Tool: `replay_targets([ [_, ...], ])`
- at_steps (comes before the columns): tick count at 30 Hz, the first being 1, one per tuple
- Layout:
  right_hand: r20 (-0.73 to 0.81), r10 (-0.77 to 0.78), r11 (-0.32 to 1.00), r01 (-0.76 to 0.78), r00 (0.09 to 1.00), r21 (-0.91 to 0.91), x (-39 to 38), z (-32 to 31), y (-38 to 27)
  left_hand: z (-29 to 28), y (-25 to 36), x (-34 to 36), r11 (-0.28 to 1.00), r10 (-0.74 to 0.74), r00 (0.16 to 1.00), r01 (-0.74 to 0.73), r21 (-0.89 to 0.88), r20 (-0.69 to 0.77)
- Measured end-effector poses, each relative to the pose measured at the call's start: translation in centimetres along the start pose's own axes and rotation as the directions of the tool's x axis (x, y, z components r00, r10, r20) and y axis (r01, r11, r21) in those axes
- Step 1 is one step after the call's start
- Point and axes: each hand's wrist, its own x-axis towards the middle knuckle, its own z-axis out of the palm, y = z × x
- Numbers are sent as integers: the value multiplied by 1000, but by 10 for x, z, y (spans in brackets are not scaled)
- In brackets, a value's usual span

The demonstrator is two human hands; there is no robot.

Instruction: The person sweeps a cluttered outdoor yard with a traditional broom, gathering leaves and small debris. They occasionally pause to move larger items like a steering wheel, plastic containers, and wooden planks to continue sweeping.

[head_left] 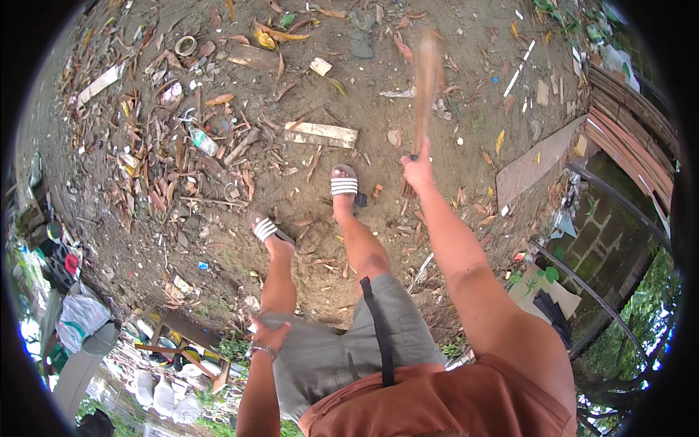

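Observation:
My right hand [417,172] reaches forward, its fingers wrapped round a stick broom [424,102]. The broom is a long brown bundle of thin sticks, smeared by motion, pointing away from me over the dirt. Short stick ends show below the fist. My left hand [270,336], with a bracelet at the wrist, rests against my left thigh at the leg of the grey shorts [306,364]. Its fingers look apart and hold nothing that I can see. Dry leaves and litter lie on the ground around the broom.
A plank piece [320,134] lies ahead of my sandalled feet, with a plastic bottle [204,141] among leaves to the left. At right are a flat board [540,162], stacked curved sheets [630,146] and a block wall [608,222]. Bags [84,320] stand at lower left.

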Motion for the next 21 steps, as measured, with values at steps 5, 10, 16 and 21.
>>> replay_targets([
  [5,364,448,703,-573,817,420,113,-10,21,24,-47,23,982,-36,999,38,-186,17],
  [10,146,-151,831,206,978,-516,133,22,-73,43,-55,37,978,-89,996,93,-187,33],
  [16,443,-351,806,507,825,-307,-96,46,-87,28,-31,23,994,-39,999,37,-107,-21],
  [21,882,-5,909,371,471,-193,-217,73,-47,22,-21,12,991,-120,992,122,-60,32],
])
